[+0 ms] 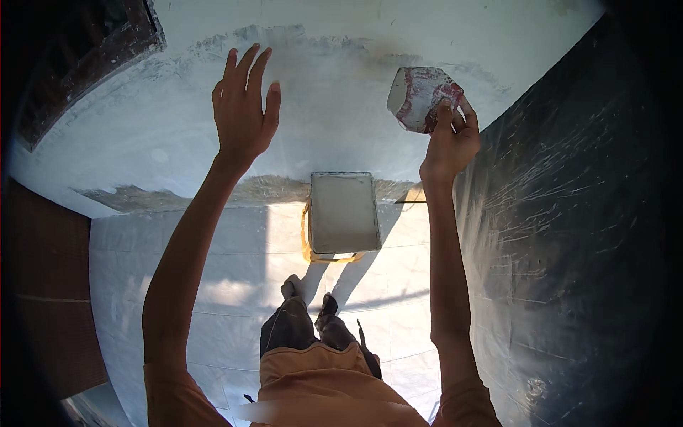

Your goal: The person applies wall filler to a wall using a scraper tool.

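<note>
My left hand (245, 107) is raised in front of the white wall (334, 107), empty, with its fingers apart. Whether it touches the wall I cannot tell. To the right, my right hand (455, 135) grips a flat putty scraper (427, 98) by its right edge, thumb on the near face. White smears cover the scraper's reddish, many-cornered surface. Between my arms, lower down, a square board (344, 213) with a pale grey coating and dark rim sits over a yellow container (306, 238), most of which is hidden.
Grey, rough patches (135, 198) run along the wall's lower part. A dark sheet with white splashes (562, 235) covers the right side. Brown panelling (50, 292) stands at the left, a dark wooden frame (92, 60) upper left. My feet stand on pale floor tiles (220, 285).
</note>
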Demonstrator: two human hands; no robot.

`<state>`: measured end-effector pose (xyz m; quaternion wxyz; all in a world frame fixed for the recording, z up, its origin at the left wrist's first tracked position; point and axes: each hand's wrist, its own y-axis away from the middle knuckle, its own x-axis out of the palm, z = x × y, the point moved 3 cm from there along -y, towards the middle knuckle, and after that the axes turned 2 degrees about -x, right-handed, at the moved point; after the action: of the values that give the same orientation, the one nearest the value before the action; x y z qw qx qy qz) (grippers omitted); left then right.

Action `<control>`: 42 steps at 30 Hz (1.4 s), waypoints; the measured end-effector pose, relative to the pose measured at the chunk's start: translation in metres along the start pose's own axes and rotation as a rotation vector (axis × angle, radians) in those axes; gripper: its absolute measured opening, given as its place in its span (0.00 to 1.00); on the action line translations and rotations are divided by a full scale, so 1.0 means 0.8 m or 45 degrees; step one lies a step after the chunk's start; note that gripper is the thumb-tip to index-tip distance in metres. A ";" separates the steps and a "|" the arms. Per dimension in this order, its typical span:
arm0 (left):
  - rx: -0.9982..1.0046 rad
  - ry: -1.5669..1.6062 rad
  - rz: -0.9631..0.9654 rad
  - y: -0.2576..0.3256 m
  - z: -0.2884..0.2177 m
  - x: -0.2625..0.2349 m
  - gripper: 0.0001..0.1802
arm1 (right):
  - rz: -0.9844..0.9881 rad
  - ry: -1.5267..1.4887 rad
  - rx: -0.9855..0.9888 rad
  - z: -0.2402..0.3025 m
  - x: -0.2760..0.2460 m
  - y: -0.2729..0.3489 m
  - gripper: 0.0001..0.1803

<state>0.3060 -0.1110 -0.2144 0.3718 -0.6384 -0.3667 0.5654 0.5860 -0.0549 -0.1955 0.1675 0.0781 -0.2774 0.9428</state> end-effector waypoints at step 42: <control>-1.889 0.956 1.195 0.674 -0.134 0.209 0.30 | 1.393 0.779 0.401 -0.474 -0.174 0.359 0.16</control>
<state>0.4539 -0.2136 -0.7600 -0.2992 -0.9333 -0.1950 0.0383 0.5920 -0.1117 -0.6880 -0.2795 -0.3231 -0.0753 0.9010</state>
